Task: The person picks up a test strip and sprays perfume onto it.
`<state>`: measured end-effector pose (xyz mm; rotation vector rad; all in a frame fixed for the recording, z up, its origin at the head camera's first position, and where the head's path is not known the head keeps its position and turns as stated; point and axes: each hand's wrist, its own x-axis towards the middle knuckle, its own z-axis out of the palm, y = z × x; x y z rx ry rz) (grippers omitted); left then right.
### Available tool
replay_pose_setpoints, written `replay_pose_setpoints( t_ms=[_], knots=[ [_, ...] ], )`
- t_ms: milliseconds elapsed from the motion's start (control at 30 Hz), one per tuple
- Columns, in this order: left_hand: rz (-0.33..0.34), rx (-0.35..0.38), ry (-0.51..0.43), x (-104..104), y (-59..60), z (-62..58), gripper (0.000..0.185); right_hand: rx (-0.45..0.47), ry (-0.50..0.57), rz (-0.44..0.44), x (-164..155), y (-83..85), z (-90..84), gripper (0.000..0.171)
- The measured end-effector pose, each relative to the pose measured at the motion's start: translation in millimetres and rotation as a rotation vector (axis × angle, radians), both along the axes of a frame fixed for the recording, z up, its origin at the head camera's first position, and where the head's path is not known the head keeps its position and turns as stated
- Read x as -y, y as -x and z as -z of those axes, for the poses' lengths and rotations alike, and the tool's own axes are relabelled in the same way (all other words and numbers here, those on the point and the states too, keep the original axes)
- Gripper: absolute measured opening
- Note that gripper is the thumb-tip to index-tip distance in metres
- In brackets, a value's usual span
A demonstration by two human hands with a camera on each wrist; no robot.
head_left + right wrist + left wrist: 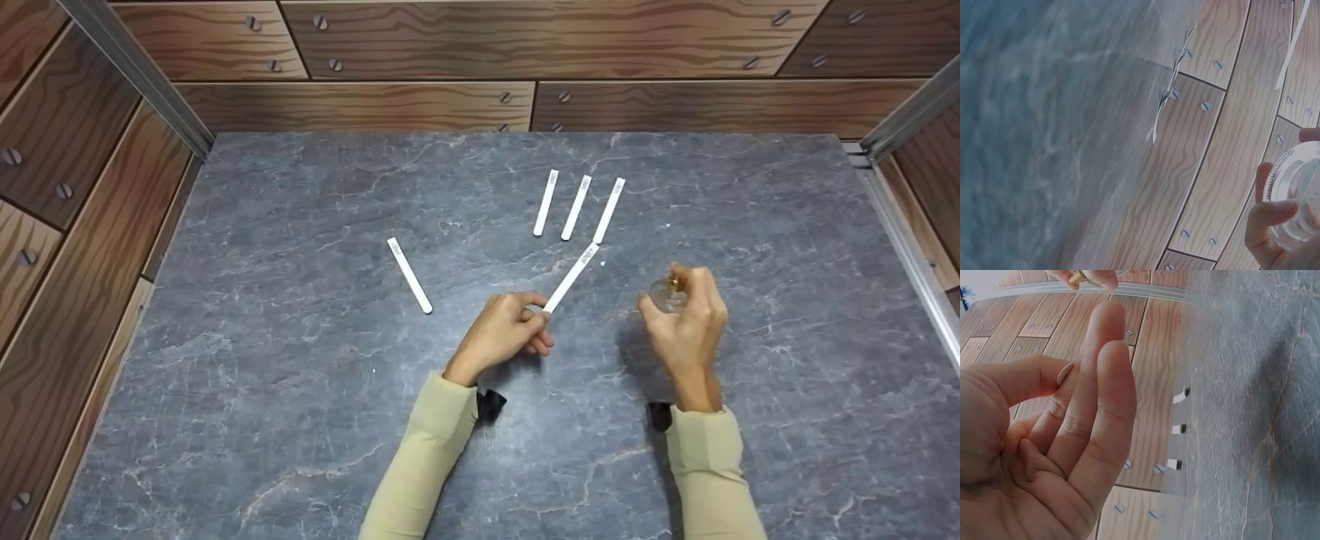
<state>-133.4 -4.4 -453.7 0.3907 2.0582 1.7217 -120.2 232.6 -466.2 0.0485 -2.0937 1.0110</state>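
Observation:
My left hand (504,328) pinches the near end of a white paper test strip (571,277) between thumb and fingers. Small dark print marks the strip's far end, which overlaps the lower tip of another strip (609,211) in the head view. To the right, my right hand (688,319) grips a clear glass perfume bottle (1297,194) with a gold spray top (674,283). A finger lies at that top, and the bottle is held above the table. In the left wrist view, the fingers of my left hand (1067,422) hide most of the pinched strip.
Two more white strips (546,202) (576,208) lie side by side at the back of the grey marbled table (300,420). One lone strip (410,276) rests farther left. Wood-patterned panels (420,37) and metal rails (911,255) border the table.

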Motion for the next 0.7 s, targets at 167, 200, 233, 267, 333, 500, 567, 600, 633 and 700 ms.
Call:
replay_pose_setpoints(
  t_ms=[167, 200, 233, 267, 333, 500, 567, 600, 633, 700],
  knots=[
    [0.017, -0.009, -0.005, 0.4, -0.3, 1.0, 0.026, -0.023, 0.015, 0.002, -0.5, 0.1, -0.3, 0.036],
    [0.021, -0.010, -0.006, 0.5, -0.2, 1.3, 0.026, -0.027, 0.017, 0.000, -0.7, 0.2, -0.2, 0.036],
    [0.024, -0.011, -0.008, 0.7, -0.3, 1.0, 0.026, -0.032, 0.018, -0.001, -0.8, 0.4, -0.3, 0.036],
    [0.026, -0.013, -0.007, 0.8, -0.3, 0.9, 0.025, -0.037, 0.018, -0.004, -0.9, 0.7, -0.3, 0.036],
    [0.031, -0.016, -0.006, 1.1, -0.3, 0.5, 0.026, -0.043, 0.016, -0.008, -1.0, 0.9, -0.3, 0.036],
    [0.035, -0.015, 0.000, 1.2, -0.4, -0.4, 0.027, -0.050, 0.008, -0.006, -1.4, 0.9, 0.2, 0.037],
    [0.037, -0.014, 0.002, 1.1, -0.2, -0.3, 0.026, -0.049, 0.006, -0.004, -1.6, 0.9, 0.4, 0.037],
    [0.037, -0.014, 0.004, 1.0, 0.0, -0.3, 0.026, -0.048, 0.004, -0.003, -1.6, 0.9, 0.5, 0.037],
    [0.039, -0.015, 0.006, 0.8, 0.1, -0.3, 0.025, -0.047, 0.002, -0.003, -1.6, 0.8, 0.6, 0.037],
    [0.041, -0.016, 0.010, 0.7, 0.4, -0.7, 0.024, -0.048, -0.003, -0.004, -1.8, 0.9, 0.7, 0.037]
  ],
)
